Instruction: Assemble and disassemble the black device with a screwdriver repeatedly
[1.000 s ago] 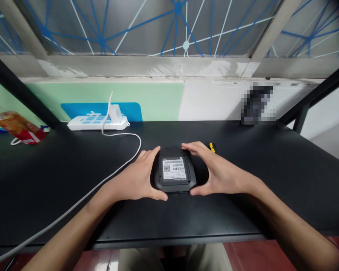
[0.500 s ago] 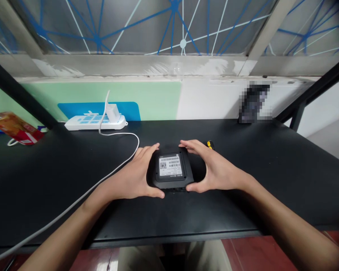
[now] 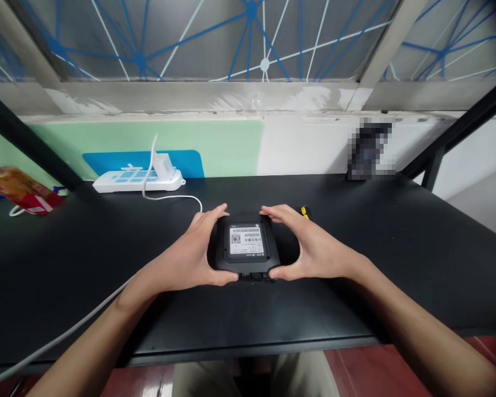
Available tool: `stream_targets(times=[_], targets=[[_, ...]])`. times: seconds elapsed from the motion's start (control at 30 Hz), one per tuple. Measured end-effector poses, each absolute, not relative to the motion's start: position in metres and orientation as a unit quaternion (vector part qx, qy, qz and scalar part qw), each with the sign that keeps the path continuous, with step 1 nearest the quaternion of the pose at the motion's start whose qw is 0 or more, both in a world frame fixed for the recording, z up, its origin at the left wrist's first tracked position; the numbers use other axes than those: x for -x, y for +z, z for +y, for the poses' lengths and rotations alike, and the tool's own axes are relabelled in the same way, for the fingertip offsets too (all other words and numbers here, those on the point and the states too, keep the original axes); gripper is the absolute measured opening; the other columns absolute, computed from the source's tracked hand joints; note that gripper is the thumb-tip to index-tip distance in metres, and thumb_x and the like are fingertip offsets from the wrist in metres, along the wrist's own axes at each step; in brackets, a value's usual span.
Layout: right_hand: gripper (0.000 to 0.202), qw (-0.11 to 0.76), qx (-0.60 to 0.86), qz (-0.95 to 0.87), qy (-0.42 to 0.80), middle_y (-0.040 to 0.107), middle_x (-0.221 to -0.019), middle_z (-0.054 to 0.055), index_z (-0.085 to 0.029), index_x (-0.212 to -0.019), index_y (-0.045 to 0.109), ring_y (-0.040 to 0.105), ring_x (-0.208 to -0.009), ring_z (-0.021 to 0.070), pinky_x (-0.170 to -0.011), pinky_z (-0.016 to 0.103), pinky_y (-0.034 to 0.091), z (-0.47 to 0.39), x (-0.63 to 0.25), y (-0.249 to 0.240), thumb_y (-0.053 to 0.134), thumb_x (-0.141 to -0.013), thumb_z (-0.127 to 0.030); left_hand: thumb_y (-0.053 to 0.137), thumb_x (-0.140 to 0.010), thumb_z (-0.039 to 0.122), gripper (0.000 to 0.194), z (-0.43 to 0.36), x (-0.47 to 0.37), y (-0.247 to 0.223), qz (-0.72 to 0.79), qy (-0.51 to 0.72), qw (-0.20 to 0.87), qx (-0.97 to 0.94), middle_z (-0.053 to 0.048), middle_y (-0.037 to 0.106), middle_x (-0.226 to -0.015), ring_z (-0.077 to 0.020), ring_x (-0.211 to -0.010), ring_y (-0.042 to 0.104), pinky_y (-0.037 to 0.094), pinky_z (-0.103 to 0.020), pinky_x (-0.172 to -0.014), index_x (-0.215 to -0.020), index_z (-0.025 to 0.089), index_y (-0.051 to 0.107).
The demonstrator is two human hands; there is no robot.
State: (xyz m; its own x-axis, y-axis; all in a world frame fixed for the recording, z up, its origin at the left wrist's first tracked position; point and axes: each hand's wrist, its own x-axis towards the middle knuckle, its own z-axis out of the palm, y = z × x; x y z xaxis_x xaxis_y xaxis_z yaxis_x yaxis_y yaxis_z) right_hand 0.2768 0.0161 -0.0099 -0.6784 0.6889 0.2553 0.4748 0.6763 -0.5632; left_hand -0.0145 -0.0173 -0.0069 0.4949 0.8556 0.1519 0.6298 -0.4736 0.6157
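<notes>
A flat, square black set-top box (image 3: pixel 248 263) lies over the black desk with its labelled side up; the white label (image 3: pixel 247 241) carries a QR code and barcodes. Ports show along its near edge. My left hand (image 3: pixel 192 251) grips the left corners, thumb at the near edge and fingers at the far one. On the opposite side, my right hand (image 3: pixel 314 245) holds the right corners the same way. Whether the box rests fully on the desk or is slightly raised, I cannot tell.
A white power strip (image 3: pixel 136 181) with a plugged-in charger (image 3: pixel 163 166) stands by the wall. Its white cable (image 3: pixel 95 309) runs under my left arm. A drink bottle (image 3: pixel 20 187) lies at left; a small yellow-and-black object (image 3: pixel 306 212) sits behind my right hand. A blurred dark object (image 3: pixel 367 151) leans at right.
My left hand has closed in on the box's left side, its thumb now against the near edge. The box has tilted or lifted slightly, showing more of its ports.
</notes>
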Motion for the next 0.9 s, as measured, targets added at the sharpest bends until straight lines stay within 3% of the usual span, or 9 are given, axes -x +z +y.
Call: stream_targets(times=[0.27,0.47,0.73,0.9], targets=[[0.111,0.199,0.323,-0.898,0.223,0.029,-0.164,0.015,-0.028,-0.160,0.016,0.036,-0.151,0.0362,-0.123,0.060,0.036,0.0107,-0.2757,-0.0061,0.078,-0.074,-0.061,0.089,-0.065,0.048,0.112,-0.0136,0.0163,-0.0084,0.420,0.280,0.227,-0.833,-0.015,0.042,-0.149,-0.0399,-0.138,0.041,0.033,-0.063,-0.117,-0.153,0.029,0.023],[0.119,0.204,0.331,-0.897,0.211,0.029,-0.165,0.016,-0.028,-0.161,0.014,0.035,-0.151,0.0376,-0.123,0.061,0.035,0.0121,-0.2744,-0.0079,0.079,-0.069,-0.066,0.089,-0.064,0.046,0.108,-0.0143,0.0139,-0.0063,0.424,0.288,0.231,-0.827,-0.015,0.043,-0.148,-0.0406,-0.137,0.041,0.033,-0.065,-0.116,-0.152,0.029,0.027],[0.118,0.195,0.323,-0.903,0.204,0.029,-0.164,0.019,-0.022,-0.162,0.013,0.038,-0.149,0.0358,-0.121,0.057,0.037,0.0101,-0.2689,-0.0097,0.076,-0.071,-0.066,0.089,-0.066,0.046,0.109,-0.0160,0.0129,-0.0088,0.421,0.276,0.216,-0.837,-0.014,0.042,-0.147,-0.0386,-0.136,0.042,0.037,-0.062,-0.115,-0.152,0.031,0.024],[0.125,0.235,0.319,-0.890,0.226,0.043,-0.156,0.017,-0.028,-0.162,0.009,0.046,-0.143,0.0356,-0.117,0.058,0.042,0.0131,-0.2714,-0.0078,0.082,-0.067,-0.061,0.085,-0.074,0.051,0.114,-0.0163,0.0136,-0.0137,0.415,0.269,0.240,-0.835,-0.016,0.031,-0.159,-0.0401,-0.147,0.033,0.026,-0.065,-0.120,-0.157,0.034,0.010]])
